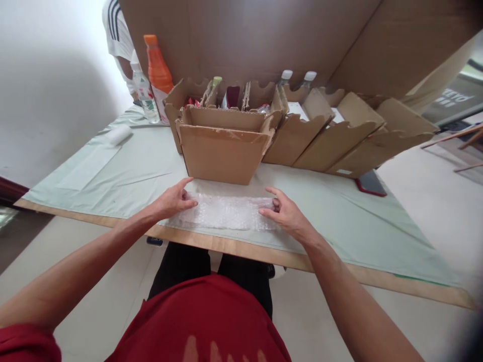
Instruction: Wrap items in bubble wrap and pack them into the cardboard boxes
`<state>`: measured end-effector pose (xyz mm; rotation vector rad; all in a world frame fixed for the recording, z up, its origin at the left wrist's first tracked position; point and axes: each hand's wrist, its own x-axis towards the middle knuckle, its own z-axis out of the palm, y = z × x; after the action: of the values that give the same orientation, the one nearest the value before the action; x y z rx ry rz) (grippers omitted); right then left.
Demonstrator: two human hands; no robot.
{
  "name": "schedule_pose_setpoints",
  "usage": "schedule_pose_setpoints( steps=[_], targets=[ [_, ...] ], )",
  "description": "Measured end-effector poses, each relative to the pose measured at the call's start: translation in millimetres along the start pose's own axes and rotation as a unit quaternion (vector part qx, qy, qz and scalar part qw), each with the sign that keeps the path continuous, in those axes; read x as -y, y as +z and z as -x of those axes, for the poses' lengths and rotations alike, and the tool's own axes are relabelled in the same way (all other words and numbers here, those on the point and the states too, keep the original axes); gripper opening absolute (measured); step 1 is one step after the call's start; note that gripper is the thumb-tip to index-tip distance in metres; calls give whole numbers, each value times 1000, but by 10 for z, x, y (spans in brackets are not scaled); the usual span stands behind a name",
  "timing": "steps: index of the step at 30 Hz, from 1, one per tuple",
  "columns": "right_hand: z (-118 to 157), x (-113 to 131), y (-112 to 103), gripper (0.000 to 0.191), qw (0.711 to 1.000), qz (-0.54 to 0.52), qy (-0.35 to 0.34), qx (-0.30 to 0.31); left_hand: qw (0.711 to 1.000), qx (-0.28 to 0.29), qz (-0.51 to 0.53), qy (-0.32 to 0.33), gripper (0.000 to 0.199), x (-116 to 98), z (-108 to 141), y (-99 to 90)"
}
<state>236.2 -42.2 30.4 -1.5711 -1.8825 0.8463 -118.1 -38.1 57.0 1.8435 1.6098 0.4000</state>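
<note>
A folded strip of clear bubble wrap point(228, 212) lies flat on the cloth near the table's front edge. At its left end is my left hand point(174, 200), its thumb over the wrap and its index finger stretched forward. My right hand point(285, 213) has the right end, thumb on top and some fingers curled at the edge. Both hands appear to grip the wrap's ends, though the undersides of the fingers are hidden. Just beyond the wrap stands a brown cardboard bin point(219, 153), in front of the other bins.
Several cardboard bins point(332, 143) with goods stand behind. An orange bottle point(158, 65) and a clear bottle point(146, 98) are at back left, near a white roll point(118, 134). A phone point(372, 183) lies at right. A person in a white sleeve point(118, 27) stands behind the cardboard wall.
</note>
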Motion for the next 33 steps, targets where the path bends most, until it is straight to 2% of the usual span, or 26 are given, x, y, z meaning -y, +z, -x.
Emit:
schedule_pose_setpoints(
  steps=[2,4,7,10,12,14,19,24,28,31,33],
  targets=[
    [97,1,-61,78,998,-51,20,18,996,10,89,-16,86,7,78,-8],
    [195,8,-119,80,994,-96,37,38,980,17,196,-35,90,15,152,-10],
    [288,33,-169,67,990,-114,48,66,961,23,272,-50,85,18,227,-9],
    [283,71,-154,47,993,-70,47,83,960,23,274,-53,60,12,245,1],
    [246,97,-119,43,995,-44,48,81,960,19,274,-50,43,12,236,21],
    [211,117,-81,42,996,-33,49,74,959,9,278,-46,36,22,227,51],
    [197,126,-21,38,996,-23,48,66,953,-36,298,-43,49,73,278,121],
    [203,104,-5,40,997,-17,53,60,951,-14,308,-36,30,56,422,107],
    [197,126,1,38,997,-10,46,54,948,6,311,-60,37,19,469,179],
    [215,179,-11,35,999,-4,30,44,950,-13,306,-61,37,-8,453,264],
    [252,250,-62,32,999,-7,21,28,952,-39,298,-49,33,-58,463,250]
  ],
)
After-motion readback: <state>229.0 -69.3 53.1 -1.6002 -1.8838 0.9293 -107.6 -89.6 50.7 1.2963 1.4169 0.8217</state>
